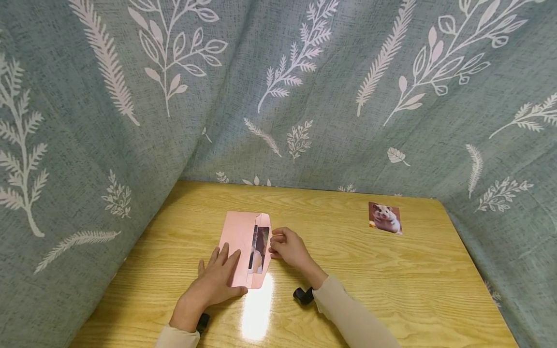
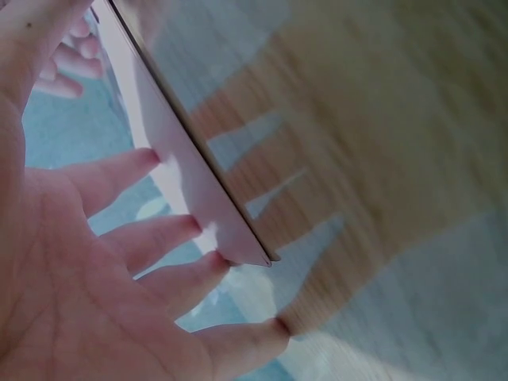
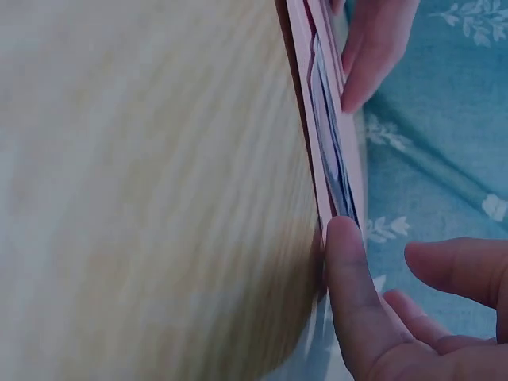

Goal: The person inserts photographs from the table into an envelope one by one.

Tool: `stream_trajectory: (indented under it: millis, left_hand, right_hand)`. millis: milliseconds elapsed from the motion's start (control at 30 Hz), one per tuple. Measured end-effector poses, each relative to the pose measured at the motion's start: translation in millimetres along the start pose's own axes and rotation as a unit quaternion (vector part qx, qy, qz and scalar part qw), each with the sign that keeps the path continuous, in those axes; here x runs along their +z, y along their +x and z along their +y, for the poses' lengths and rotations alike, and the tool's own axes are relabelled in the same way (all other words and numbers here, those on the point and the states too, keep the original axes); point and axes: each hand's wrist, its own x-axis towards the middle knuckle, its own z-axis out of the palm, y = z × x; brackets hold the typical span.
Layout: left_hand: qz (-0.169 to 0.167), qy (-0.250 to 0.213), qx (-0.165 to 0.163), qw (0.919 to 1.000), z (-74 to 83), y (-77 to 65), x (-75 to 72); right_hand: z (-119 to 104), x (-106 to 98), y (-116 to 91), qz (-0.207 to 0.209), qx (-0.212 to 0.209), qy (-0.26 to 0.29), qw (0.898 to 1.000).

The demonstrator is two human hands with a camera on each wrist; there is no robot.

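A pink envelope [image 1: 235,234] lies on the table with its flap spread to the right. At its opening, several photos [image 1: 261,246] are visible, partly tucked inside. My left hand [image 1: 216,280] rests on the envelope's lower left with fingers spread; in the left wrist view its fingertips [image 2: 190,225] press the envelope's surface. Beside the flap is my right hand [image 1: 290,249], its fingers loosely bent. In the right wrist view one finger [image 3: 349,246] touches the envelope's edge by the photos [image 3: 332,135], and another digit stands apart from it.
A hamster photo [image 1: 385,218] lies at the far right of the wooden table [image 1: 330,217]. Patterned blue-green cloth [image 1: 278,140] hangs behind the table and along both sides. A bright reflection shows on the tabletop below the envelope.
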Motion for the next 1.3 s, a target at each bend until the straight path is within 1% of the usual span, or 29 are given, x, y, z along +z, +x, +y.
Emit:
stream_trajectory:
  millis: [133, 267, 567, 800, 933, 1000, 1300]
  left_hand:
    - [0.001, 0.001, -0.001, 1.0000, -0.1, -0.1, -0.1]
    - [0.000, 0.004, 0.000, 1.0000, -0.2, 0.1, -0.2]
    - [0.004, 0.002, 0.003, 1.0000, -0.4, 0.3, 0.4]
    - [0.002, 0.003, 0.003, 1.0000, -0.5, 0.7, 0.3]
    - [0.001, 0.004, 0.004, 1.0000, -0.1, 1.2, -0.1]
    - [0.001, 0.004, 0.004, 1.0000, -0.2, 1.1, -0.1]
    - [0.003, 0.003, 0.003, 1.0000, -0.4, 1.5, 0.7]
  right_hand:
    - [1, 2, -7, -0.014, 0.005, 0.020, 1.000]
    - [2, 4, -10, -0.019, 0.005, 0.037, 0.999]
    - [4, 9, -9, -0.015, -0.015, 0.045, 0.999]
    - [-2, 15, -11, -0.010, -0.025, 0.060, 0.998]
    - [0, 18, -8, 0.005, -0.022, 0.070, 0.997]
    - [4, 19, -5, 0.009, -0.021, 0.076, 0.997]
    - [3, 25, -3, 0.005, -0.015, 0.086, 0.996]
